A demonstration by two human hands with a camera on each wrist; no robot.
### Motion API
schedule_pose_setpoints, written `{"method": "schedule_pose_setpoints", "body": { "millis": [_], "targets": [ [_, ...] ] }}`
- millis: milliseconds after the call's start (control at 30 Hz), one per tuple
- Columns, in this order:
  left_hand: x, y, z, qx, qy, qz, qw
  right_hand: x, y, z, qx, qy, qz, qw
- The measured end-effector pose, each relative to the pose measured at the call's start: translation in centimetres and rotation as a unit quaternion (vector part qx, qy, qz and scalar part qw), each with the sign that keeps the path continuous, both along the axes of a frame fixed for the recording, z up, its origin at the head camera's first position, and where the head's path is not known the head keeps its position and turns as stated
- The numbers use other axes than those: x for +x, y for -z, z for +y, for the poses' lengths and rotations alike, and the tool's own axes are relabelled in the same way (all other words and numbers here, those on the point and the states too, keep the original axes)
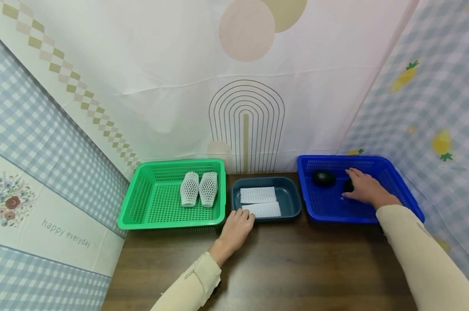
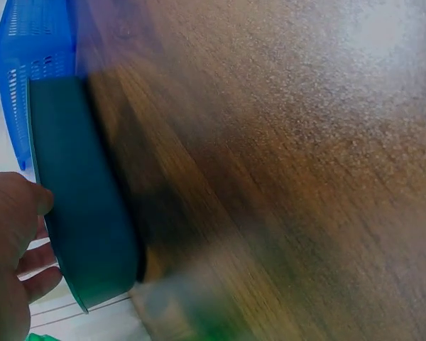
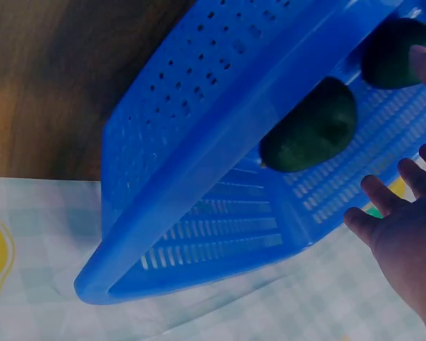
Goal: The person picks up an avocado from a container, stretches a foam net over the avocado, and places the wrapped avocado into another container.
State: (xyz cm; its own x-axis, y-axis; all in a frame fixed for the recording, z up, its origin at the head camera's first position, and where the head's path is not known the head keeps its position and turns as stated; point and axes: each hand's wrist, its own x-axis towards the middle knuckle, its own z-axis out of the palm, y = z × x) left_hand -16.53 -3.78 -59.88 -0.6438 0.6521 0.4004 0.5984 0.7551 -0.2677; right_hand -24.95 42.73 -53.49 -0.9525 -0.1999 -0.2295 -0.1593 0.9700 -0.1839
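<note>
My left hand (image 1: 237, 226) rests at the front left rim of the dark blue-green tray (image 1: 293, 201), fingers loosely bent over the edge. Two flat white foam net sleeves (image 1: 258, 195) lie in that tray, the nearer one by my left fingertips. My right hand (image 1: 364, 186) reaches into the blue basket (image 1: 310, 211), fingers spread and partly covering a dark green avocado (image 3: 312, 128). To its left lies a second avocado (image 1: 324, 177). In the right wrist view the thumb overlaps this second avocado; contact cannot be told.
A green basket (image 1: 141, 205) stands at the left, with two net-sleeved, rounded things (image 1: 208, 190) side by side; the sleeves cover what is inside. The baskets and tray stand on a brown wooden table (image 1: 281, 268), with patterned cloth (image 1: 172, 108) behind and at both sides.
</note>
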Motion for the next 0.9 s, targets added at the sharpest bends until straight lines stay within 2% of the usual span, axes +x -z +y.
{"method": "schedule_pose_setpoints", "body": {
  "millis": [133, 333, 600, 900],
  "targets": [
    [-0.2, 0.2, 0.3, 0.006, 0.005, 0.001, 1.0, -0.5, 0.2, 0.9, -0.007, 0.022, -0.024, 0.9995],
    [-0.2, 0.5, 0.1, 0.013, -0.008, -0.021, 0.9997, -1.3, 0.9, 1.3, -0.024, 0.045, -0.062, 0.9968],
    [-0.2, 0.3, -0.1, 0.017, -0.006, -0.029, 0.9994, -2.0, 0.8, 1.8, -0.001, 0.067, -0.108, 0.9919],
    [-0.3, 0.2, -0.2, 0.013, -0.006, -0.039, 0.9991, -2.5, 1.3, 2.1, 0.008, 0.072, -0.143, 0.987]
  ]
}}
